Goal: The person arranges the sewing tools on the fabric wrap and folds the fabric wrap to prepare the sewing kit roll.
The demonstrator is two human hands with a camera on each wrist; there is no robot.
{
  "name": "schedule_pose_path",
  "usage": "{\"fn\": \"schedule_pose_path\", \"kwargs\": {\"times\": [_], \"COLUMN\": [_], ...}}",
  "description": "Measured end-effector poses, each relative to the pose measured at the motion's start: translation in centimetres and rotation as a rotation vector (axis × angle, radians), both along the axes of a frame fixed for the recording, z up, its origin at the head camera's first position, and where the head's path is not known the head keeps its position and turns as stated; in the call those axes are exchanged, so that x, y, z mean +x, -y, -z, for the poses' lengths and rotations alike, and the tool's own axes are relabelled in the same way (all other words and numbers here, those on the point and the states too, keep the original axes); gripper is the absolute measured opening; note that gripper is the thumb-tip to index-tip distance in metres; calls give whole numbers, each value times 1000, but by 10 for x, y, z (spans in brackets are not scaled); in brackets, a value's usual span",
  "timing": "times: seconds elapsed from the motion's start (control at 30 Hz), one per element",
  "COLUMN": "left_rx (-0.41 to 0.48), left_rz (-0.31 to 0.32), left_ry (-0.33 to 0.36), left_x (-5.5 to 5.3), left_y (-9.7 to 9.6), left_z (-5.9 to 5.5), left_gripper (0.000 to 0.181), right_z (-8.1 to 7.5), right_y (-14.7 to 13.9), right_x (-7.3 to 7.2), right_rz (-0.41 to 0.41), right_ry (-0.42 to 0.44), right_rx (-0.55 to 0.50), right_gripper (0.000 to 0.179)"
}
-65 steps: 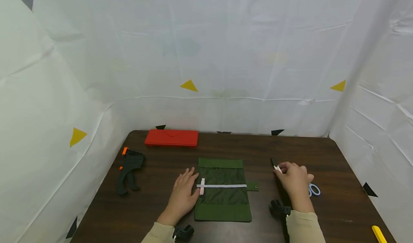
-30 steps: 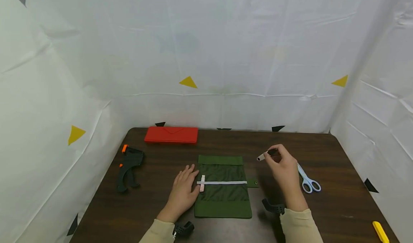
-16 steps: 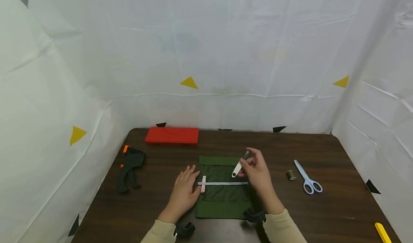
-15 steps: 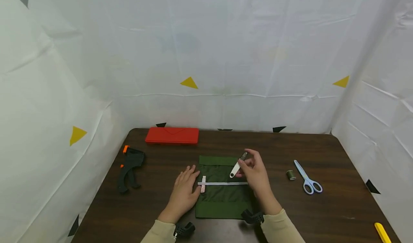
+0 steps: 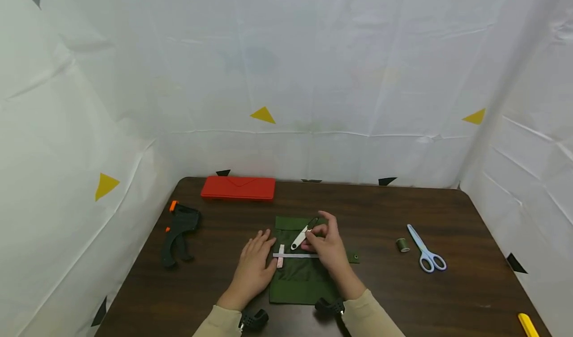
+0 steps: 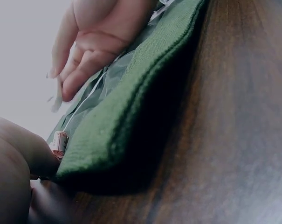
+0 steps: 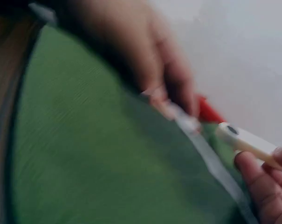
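Note:
A green fabric tool roll (image 5: 304, 292) lies unfolded, with a white elastic band (image 5: 295, 256) across its middle and a snap tab at its right. Under the band's left end sits a short white-and-pink stick with printing (image 5: 280, 263). My left hand (image 5: 252, 272) lies flat, fingers straight, along the roll's left edge, its thumb at the edge beside the stick. Above the roll, my right hand (image 5: 329, 245) pinches a slim white-handled tool (image 5: 300, 238) between thumb and fingers. The tool has a hole in its handle end and a dark tip (image 5: 313, 222) pointing away; the handle end (image 7: 231, 130) angles towards the band.
To the right lie a green thread spool (image 5: 402, 245) and light-blue scissors (image 5: 427, 254). A yellow-handled thing (image 5: 528, 324) is at the near right edge. A red case (image 5: 238, 188) sits at the back left, a black-and-orange clamp (image 5: 181, 235) at the left.
My right hand has lifted the white-handled tool from beside the spool and scissors, turned it and carried it left over the roll. My left hand has stayed in place.

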State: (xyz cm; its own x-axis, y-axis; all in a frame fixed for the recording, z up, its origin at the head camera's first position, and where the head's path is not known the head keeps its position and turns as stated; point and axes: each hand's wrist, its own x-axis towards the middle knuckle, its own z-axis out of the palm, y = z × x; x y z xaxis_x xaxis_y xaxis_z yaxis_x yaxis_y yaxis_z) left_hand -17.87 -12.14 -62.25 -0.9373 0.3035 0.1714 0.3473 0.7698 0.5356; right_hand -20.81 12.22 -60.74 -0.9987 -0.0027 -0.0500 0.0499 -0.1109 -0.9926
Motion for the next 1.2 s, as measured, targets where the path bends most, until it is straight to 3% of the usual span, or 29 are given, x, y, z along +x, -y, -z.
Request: {"fn": "schedule_pose_path", "kwargs": {"times": [0.57, 0.83, 1.2], "left_rx": [-1, 11, 28], "left_rz": [-3, 15, 26], "left_ry": [9, 13, -5], "left_x": [1, 0, 1], "left_y": [0, 0, -1], "left_z": [-1, -1, -3], "left_gripper": [54, 49, 49], "right_z": [2, 2, 4], "right_y": [2, 2, 2], "right_x": [3, 3, 2], "right_rz": [-43, -5, -15], "right_ry": [11, 63, 47], "right_rx": [177, 123, 122], "right_gripper": [63, 65, 64]}}
